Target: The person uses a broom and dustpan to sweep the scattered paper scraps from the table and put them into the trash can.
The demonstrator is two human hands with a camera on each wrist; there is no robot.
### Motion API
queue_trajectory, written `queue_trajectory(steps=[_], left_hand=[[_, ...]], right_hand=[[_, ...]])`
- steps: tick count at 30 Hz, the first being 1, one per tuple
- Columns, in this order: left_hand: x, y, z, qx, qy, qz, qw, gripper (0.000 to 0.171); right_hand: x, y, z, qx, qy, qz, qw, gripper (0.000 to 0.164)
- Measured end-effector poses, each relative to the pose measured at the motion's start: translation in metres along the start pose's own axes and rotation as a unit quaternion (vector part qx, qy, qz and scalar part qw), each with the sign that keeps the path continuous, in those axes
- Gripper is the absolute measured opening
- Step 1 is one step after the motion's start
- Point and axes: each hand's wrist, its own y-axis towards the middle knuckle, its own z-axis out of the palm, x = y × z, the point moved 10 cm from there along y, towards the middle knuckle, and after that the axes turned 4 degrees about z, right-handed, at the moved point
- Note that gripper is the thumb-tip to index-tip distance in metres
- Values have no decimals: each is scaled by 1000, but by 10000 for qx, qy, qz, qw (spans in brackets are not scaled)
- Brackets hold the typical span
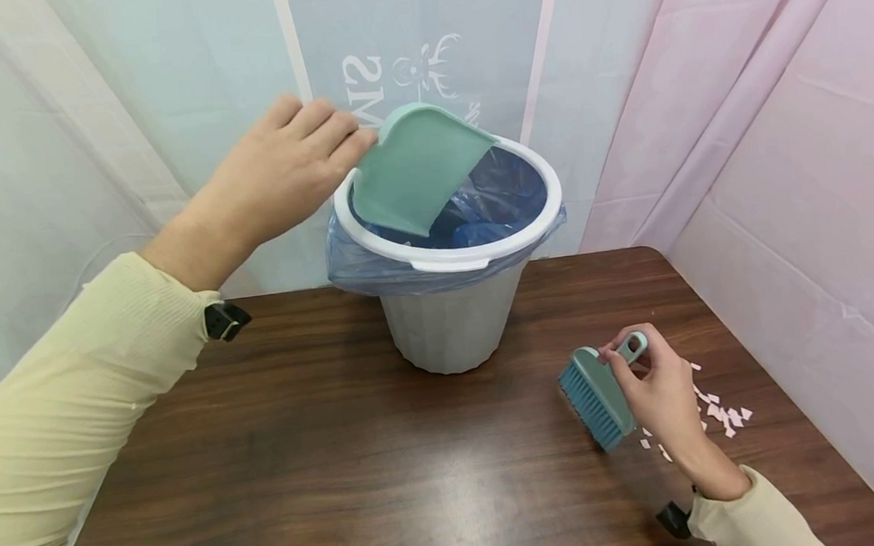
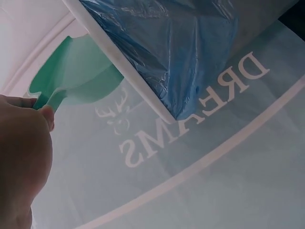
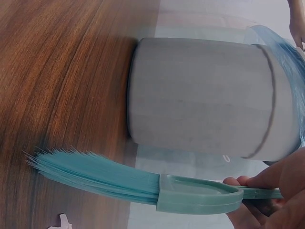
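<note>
My left hand (image 1: 295,160) pinches the handle of a green dustpan (image 1: 423,169), tilted over the mouth of a white trash bin (image 1: 451,322). In the left wrist view, thumb and fingers close on the handle of the dustpan (image 2: 81,67) beside the rim. A blue plastic bag (image 1: 478,212) lines the bin and folds over its outside. At the right, my right hand (image 1: 662,384) grips a green hand brush (image 1: 602,388) by its handle. The brush's blue-green bristles (image 3: 95,174) point down at the table in the right wrist view.
Small white paper scraps (image 1: 724,414) lie scattered on the dark wooden table (image 1: 327,447), partly behind my right hand. Behind the bin hangs a printed curtain (image 1: 422,23) with a deer emblem. A pale pink curtain (image 1: 793,201) borders the right side.
</note>
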Motion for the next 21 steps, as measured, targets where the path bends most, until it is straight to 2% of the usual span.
queue_trajectory(steps=[3,6,8,11,16,18,21], left_hand=[[4,-2,-1,-103,-209,-139,9996,27],[11,-7,-2,-68,-478,-341,9983,30],[18,-11,-1,67,-798,-649,9947,32],[27,-18,-1,154,-1297,-1109,9852,34],[45,-29,1,313,-2099,-1784,9608,31],[53,-34,5,525,-2488,-2046,9452,30],[61,-44,13,933,-3054,-2382,9172,28]], right_hand=[[0,-1,0,2,8,24,10000,19],[0,0,-1,-3,40,28,10000,19],[-1,-1,-1,-10,37,29,10000,19],[-1,-1,-1,-26,40,32,10000,19],[-1,0,0,-36,15,2,10000,20],[0,1,0,-44,4,-7,10000,20],[0,1,1,-65,9,-18,10000,20]])
